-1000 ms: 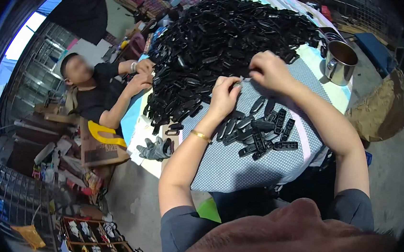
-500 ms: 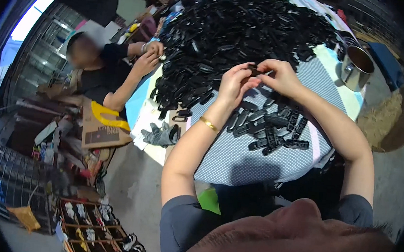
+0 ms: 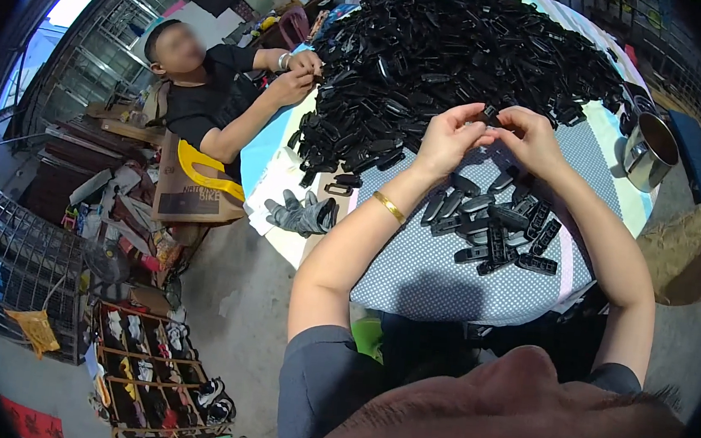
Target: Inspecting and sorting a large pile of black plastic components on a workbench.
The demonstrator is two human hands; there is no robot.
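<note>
A great heap of small black plastic clip parts [image 3: 463, 70] covers most of the round table with the pale dotted cloth [image 3: 437, 281], the largest thing in view. Below it, between the person's forearms, lies a much smaller loose row of flat black plastic pieces [image 3: 496, 223], set apart from the heap. Above that row the left hand [image 3: 447, 140] and right hand [image 3: 528, 139] meet, fingertips pressed together around one small black plastic part [image 3: 490, 114], pinched between both hands just at the near edge of the heap. The step in hand looks like fitting or snapping this one piece together; the next move would call for a firm, aligned squeeze and then a free spot in the row to lay it down

Around: a co-worker in a black shirt [image 3: 203, 98] sits at the table's left side, hands busy at the heap's edge. A steel mug [image 3: 650, 149] stands at the right rim, well apart from the hands. A pair of grey work gloves [image 3: 303, 213] lies at the near left edge. A gold bangle [image 3: 388, 206] sits on the left wrist. Nothing blocks the hands; only the heap crowds close above them
</note>
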